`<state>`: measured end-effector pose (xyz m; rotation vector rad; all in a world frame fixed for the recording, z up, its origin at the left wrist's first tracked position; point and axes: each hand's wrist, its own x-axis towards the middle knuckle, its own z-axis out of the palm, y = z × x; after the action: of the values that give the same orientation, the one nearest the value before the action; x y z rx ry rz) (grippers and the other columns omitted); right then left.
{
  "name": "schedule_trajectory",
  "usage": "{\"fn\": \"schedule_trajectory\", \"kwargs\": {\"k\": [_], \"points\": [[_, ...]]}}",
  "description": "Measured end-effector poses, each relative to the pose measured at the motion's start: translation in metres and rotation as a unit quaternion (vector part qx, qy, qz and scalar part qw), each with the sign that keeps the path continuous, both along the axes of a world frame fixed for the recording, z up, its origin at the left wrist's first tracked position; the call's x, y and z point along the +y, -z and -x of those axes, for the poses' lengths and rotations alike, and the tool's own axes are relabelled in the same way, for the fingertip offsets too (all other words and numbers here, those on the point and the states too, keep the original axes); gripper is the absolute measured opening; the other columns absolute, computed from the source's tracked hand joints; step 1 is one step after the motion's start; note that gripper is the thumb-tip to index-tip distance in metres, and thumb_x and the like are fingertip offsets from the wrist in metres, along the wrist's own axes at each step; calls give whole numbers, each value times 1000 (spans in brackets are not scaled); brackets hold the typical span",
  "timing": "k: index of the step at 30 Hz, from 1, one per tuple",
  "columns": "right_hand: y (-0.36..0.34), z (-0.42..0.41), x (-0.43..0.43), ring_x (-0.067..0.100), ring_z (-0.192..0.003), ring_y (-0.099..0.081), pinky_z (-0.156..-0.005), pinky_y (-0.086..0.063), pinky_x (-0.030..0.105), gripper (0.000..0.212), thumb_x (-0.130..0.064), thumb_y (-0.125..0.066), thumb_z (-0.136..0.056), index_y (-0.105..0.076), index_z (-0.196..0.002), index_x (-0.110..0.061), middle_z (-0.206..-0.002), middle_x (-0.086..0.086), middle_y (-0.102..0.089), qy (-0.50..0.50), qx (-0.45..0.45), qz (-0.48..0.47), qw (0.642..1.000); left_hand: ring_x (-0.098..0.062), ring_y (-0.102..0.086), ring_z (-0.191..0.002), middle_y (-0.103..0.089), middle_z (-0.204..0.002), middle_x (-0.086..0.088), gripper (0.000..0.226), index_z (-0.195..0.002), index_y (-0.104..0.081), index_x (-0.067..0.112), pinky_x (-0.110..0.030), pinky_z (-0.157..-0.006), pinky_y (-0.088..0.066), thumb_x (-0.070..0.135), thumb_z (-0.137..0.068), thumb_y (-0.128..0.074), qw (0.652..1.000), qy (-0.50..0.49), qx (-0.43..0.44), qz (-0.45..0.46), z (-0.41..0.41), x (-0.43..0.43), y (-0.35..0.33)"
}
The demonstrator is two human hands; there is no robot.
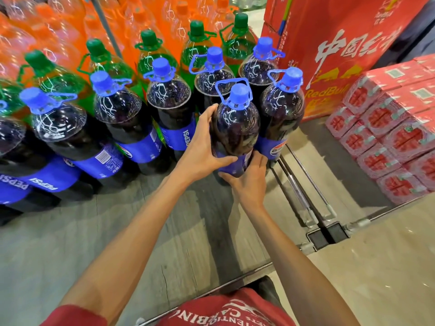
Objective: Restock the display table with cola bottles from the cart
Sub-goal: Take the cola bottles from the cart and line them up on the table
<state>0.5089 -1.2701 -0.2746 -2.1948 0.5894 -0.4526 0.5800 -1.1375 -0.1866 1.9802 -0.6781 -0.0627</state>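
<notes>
A: Hands first. Grasp?

B: Both clasped round one cola bottle (235, 123). Left hand (202, 147) curled on its left flank, right hand (248, 182) cupping the blue label from lower right. Upright at the right end of the front row, near the right edge of the grey display table (94, 231). Resting or lifted: cannot tell.

A: Cola count?

B: Eight blue-capped in all, counting the held one and one cut off at the left edge. Other cola bottles (122, 109) in two staggered rows. "PEPSI" legible on three labels.

A: Behind those?

B: Five green-capped bottles (148, 55) counted. Beyond, orange bottles (58, 31), too blurred to count.

A: Right side?

B: Red carton (341, 55), "RedBull" plus Chinese characters. Stacked red-and-white packs (388, 137). Metal bars (303, 191) just beside the table edge.
</notes>
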Motion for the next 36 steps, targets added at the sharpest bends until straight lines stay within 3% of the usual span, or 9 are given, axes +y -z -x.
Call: {"fn": "schedule_trajectory", "kwargs": {"k": [3, 8, 20, 25, 29, 33, 36], "points": [[-1, -4, 2, 31, -129, -45, -89, -52, 48, 95, -43, -94, -62, -45, -133, -5, -134, 11, -45, -2, 5, 8, 1000, -14, -31, -149, -28, -160, -6, 122, -157, -12, 8, -46, -120, -34, 21, -67, -94, 1000, -5, -8, -7, -4, 1, 1], [-1, -7, 6, 35, -118, -52, -78, -54, 47, 87, -45, -93, -62, -47, -124, -4, -126, 13, -45, 5, 0, 20, 1000, -18, -23, -153, -20, -163, -10, 129, -158, -8, 5, -44, -124, -25, 22, -64, -96, 999, -19, -27, -27, -8, -2, 6], [-3, -4, 8, 35, -122, -50, -84, -49, 40, 90, -43, -93, -65, -47, -132, -4, -132, 15, -45, 9, 5, -3, 1000, -12, -26, -151, -22, -162, -3, 129, -159, -10, 12, -45, -121, -32, 24, -64, -96, 999, -24, -23, -17, -9, 0, 8], [-4, -2, 10, 33, -125, -49, -88, -49, 42, 91, -44, -91, -68, -45, -136, -6, -137, 13, -42, 7, 18, -15, 1000, -9, -21, -153, -19, -165, -3, 130, -160, -7, 11, -33, -125, -22, 23, -66, -95, 999, -24, -21, -9, -5, 0, 10], [-10, 1, 5, 30, -127, -49, -93, -50, 42, 88, -41, -90, -71, -43, -138, -9, -139, 11, -41, -15, 39, -10, 999, -6, -20, -152, -15, -167, 2, 129, -161, -5, 14, -19, -120, -20, 22, -68, -94, 999, -32, -12, -28, 0, 2, 8], [-24, 4, -12, 32, -121, -54, -92, -47, 41, 74, -34, -85, -79, -45, -136, -10, -133, 11, -46, -69, 83, 7, 994, -17, -28, -147, -24, -162, -4, 119, -161, -6, 16, -36, -117, -33, 23, -75, -87, 993, -71, -2, -99, 14, 2, 0], [-28, 12, -27, 33, -116, -58, -89, -48, 39, 65, -34, -77, -85, -46, -138, -11, -128, 12, -54, -111, 137, 38, 984, -29, -40, -135, -32, -148, -11, 94, -154, -24, 9, -46, -107, -43, 27, -81, -81, 980, -110, -16, -164, 29, 9, -2]]}}
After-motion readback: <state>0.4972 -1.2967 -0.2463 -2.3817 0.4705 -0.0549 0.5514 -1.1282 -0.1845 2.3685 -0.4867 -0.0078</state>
